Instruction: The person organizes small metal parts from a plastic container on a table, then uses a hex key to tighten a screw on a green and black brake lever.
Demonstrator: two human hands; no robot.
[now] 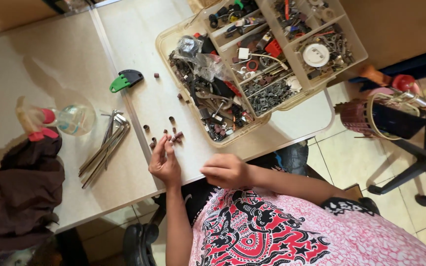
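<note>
Several small brown cylinders [175, 134] lie scattered on the pale table [139, 59], just in front of a parts box. My left hand [165, 161] rests near the table's front edge with its fingers stretched forward, the fingertips touching the nearest cylinders; nothing shows held between them. My right hand [225, 170] sits at the table edge to the right, its fingers curled into a loose fist with nothing visible inside. The two hands are about a hand's width apart.
A clear plastic organiser box [166, 42] full of small metal and plastic parts stands behind the cylinders. To the left lie a green and black tool [125, 80], a bundle of metal rods [105, 147], a spray bottle [72, 118] and a dark cloth [18, 192]. A swivel chair [422, 157] stands on the right.
</note>
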